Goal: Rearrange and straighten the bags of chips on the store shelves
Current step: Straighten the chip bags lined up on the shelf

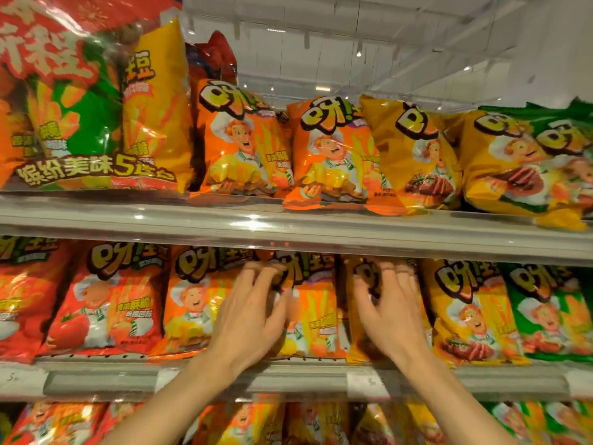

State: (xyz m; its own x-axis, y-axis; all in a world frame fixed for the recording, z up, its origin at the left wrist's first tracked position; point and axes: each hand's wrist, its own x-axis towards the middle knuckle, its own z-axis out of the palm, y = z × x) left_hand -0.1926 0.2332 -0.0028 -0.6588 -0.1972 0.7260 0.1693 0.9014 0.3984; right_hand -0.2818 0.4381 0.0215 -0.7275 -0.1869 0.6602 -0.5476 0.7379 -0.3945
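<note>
Both hands reach into the middle shelf (288, 379), where the chip bags stand in a row behind its front lip. The left hand (248, 316) lies with fingers spread and slightly bent against the orange bag (308, 309) at the centre of the row, its fingertips up near the bag's top; it looks to be steadying or nudging the bag upright, though motion blur hides whether the thumb pinches the film. The right hand (390, 313) rests likewise, fingers spread, on the yellow bag (356, 345) just beside it, probably to square the two fronts with the shelf edge. On the upper shelf (288, 226) another orange bag (333, 159) leans forward over the front lip, so it seems to need straightening too. The bags carry a cartoon chef and bold Chinese lettering starting "呀!"; the big multipack (83, 123) at the upper shelf's left end reads "缤纷美味5连包".
</note>
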